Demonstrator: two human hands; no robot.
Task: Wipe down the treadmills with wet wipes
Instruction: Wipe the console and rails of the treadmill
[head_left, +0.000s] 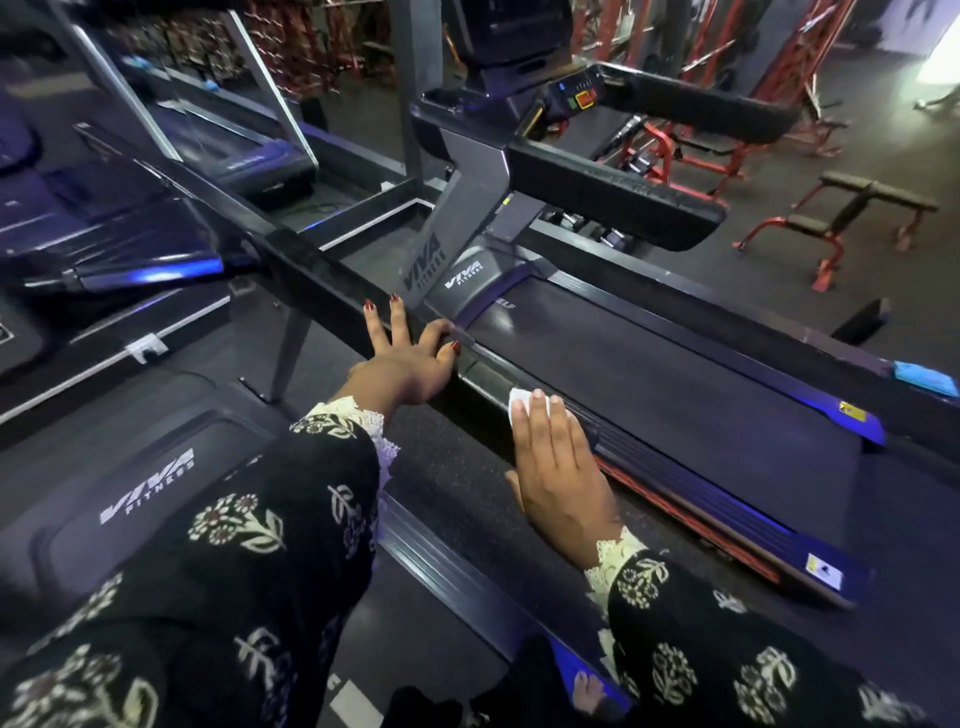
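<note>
A dark treadmill (675, 384) runs from the middle to the lower right, with a black belt and ribbed side rails. My right hand (558, 462) lies flat on its near side rail, pressing a white wet wipe (519, 408) whose corner shows past my fingertips. My left hand (410, 358) rests with fingers spread on a black handrail (322, 283), holding nothing. A second treadmill (150, 488) with a VIVA Fitness logo sits under my left arm.
A blue wipe packet (927, 376) lies on the far side rail. The treadmill's padded handlebar (618, 200) and console (576, 96) rise ahead. Red weight benches (831, 223) stand at the right. More treadmills line the left.
</note>
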